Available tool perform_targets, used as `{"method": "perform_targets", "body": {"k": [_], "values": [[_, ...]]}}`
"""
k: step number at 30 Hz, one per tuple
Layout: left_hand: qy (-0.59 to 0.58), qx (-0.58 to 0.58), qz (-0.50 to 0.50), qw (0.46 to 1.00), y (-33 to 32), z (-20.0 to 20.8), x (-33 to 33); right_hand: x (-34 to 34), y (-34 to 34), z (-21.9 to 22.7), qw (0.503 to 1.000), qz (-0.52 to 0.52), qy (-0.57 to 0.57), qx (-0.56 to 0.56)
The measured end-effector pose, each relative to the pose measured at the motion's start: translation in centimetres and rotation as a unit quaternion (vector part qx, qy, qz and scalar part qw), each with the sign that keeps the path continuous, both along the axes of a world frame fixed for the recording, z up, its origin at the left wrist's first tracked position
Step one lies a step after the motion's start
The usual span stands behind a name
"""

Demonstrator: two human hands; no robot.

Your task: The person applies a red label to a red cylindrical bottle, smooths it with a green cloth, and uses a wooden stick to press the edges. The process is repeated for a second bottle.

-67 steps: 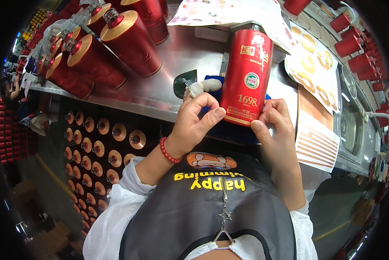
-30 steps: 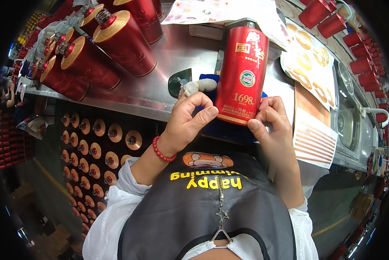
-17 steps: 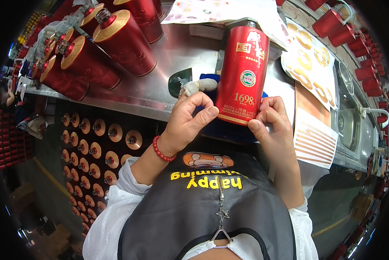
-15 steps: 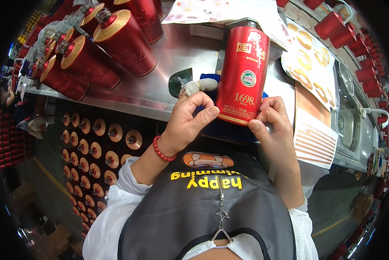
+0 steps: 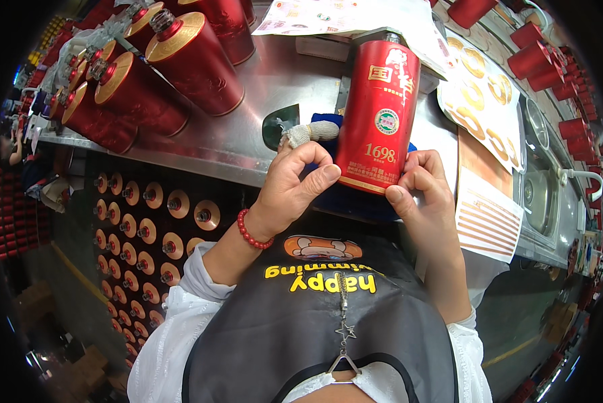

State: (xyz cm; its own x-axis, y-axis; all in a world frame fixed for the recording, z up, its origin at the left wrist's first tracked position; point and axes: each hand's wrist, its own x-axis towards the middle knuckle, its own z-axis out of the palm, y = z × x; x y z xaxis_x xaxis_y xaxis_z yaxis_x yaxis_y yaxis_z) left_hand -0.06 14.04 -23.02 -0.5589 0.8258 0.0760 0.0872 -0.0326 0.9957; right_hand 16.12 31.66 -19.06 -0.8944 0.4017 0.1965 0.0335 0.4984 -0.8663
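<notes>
A red bottle [image 5: 380, 114] with gold and white print and a thin gold band at its base lies on a dark blue cloth [image 5: 355, 205], its neck pointing away from me. Closed at the bottle's lower left corner, my left hand [image 5: 291, 181] has its thumb against the base. Greyish-white cloth covers [image 5: 308, 136] wrap some of its fingers, and the curled fingers are partly hidden. My right hand [image 5: 426, 191] pinches the lower right corner of the bottle, thumb at the base and fingers bent along the side.
Several red bottles with gold shoulders [image 5: 194, 64] stand at the left on the metal table [image 5: 285, 74]. At the right lie a sheet of gold ring-shaped labels [image 5: 476, 94] and a sheet of copper-coloured strips [image 5: 487, 225], beside a sink [image 5: 540, 201]. Crated bottles [image 5: 147, 232] fill the lower left.
Both hands and the bottle between them have stayed almost still. Red bottles at the far upper right have shifted along their line.
</notes>
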Motion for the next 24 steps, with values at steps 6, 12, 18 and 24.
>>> {"method": "perform_targets", "body": {"k": [6,12,18,24], "values": [[0.001,-0.017,0.018,1.000,-0.2,-1.0,-0.1,-0.1,-0.1,0.1,1.000,-0.005,-0.006,0.002],[-0.003,-0.012,0.012,1.000,-0.3,-1.6,-0.2,-0.1,0.0,0.0,1.000,-0.008,-0.007,0.017],[0.027,0.012,0.016,0.999,-0.3,-2.1,-0.2,0.1,0.3,-0.5,1.000,-0.007,-0.008,0.028],[0.067,0.044,0.040,0.996,0.1,-2.2,0.0,0.3,0.1,-0.2,0.999,-0.012,-0.030,-0.002]]}}
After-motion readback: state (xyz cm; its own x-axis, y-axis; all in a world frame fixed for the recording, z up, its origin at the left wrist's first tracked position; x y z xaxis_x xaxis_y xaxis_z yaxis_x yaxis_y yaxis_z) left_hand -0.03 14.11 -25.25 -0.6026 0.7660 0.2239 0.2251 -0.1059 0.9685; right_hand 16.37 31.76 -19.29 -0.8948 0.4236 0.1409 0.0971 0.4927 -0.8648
